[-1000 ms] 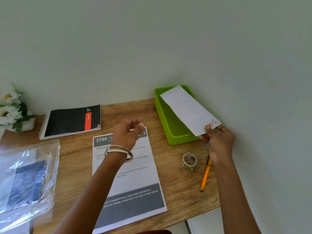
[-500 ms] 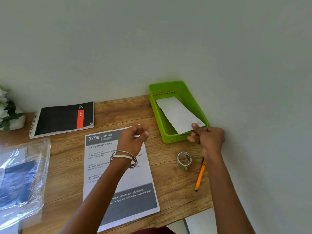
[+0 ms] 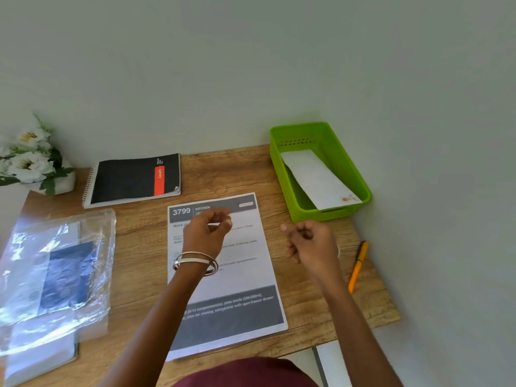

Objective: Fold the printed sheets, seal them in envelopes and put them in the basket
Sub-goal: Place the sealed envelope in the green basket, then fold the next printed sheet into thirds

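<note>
A white sealed envelope [image 3: 315, 178] lies slanted inside the green plastic basket [image 3: 349, 166] at the table's far right. A printed sheet [image 3: 245, 263] headed "3799 KITCHEN" lies flat in the middle of the table. My left hand [image 3: 206, 233], with bangles on the wrist, hovers over the sheet's top with loosely curled fingers and holds nothing. My right hand [image 3: 310, 244] floats in front of the basket, fingers curled and empty, apart from the envelope.
An orange pen [image 3: 358, 265] lies at the right edge. A black spiral notebook [image 3: 134, 178] sits at the back. A clear plastic bag [image 3: 55, 269] of envelopes lies on the left. White flowers [image 3: 28, 157] stand in the far left corner. The wall is close behind.
My right hand lowered the envelope into the basket, let it go and drew back toward me. My left hand stayed over the sheet.
</note>
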A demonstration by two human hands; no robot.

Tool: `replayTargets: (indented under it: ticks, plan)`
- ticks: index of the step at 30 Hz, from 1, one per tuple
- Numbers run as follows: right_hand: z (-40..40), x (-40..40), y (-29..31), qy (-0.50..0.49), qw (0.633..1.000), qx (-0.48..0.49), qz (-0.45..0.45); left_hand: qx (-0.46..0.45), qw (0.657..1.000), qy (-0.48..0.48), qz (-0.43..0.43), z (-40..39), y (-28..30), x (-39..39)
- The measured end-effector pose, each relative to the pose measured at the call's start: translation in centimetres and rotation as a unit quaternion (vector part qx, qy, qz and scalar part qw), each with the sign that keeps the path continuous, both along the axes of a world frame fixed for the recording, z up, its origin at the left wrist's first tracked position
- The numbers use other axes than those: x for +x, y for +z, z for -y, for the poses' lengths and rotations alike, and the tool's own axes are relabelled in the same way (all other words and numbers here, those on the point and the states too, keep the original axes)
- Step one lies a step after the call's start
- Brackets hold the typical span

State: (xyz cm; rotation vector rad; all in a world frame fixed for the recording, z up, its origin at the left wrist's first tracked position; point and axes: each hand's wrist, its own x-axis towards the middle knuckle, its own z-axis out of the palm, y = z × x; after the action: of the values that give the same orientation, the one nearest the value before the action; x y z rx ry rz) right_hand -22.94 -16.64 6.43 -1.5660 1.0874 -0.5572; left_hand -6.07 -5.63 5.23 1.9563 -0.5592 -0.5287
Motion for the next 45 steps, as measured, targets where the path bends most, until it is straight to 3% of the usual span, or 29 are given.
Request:
replayTargets:
  ticks: [4,10,18,26,32,37,45]
  plan:
    - [-1.8,3.1,-3.0,0.066,0.992,-0.072,-0.083,0.048,0.993,0.020,0.102,-4.0,-1.5,2.0]
    - [0.0,8.1,-5.8,0.079,0.972,-0.184,-0.122,0.140,0.970,0.003,0.201,-7.3,-3.1,4.9]
    - [2.2,12.2,-5.3,0.011,0.985,-0.144,-0.099,0.156,0.971,-0.100,0.153,-8.9,-4.4,7.5]
    - [2.1,12.5,-5.3,-0.004,0.990,-0.138,-0.042,0.149,0.975,-0.085,0.139,-9.2,-5.9,8.3]
    - [1.6,12.4,-4.7,0.043,0.991,-0.104,-0.073,0.150,0.974,-0.085,0.147,-9.3,-6.8,8.6]
    - [1.9,12.4,-4.8,-0.030,0.999,-0.039,0.001,0.146,0.975,-0.081,0.146,-9.3,-7.2,8.6]
    - [1.1,10.3,-4.7,0.003,0.994,-0.074,0.086,0.104,0.985,-0.039,0.135,-9.2,-7.0,8.4]
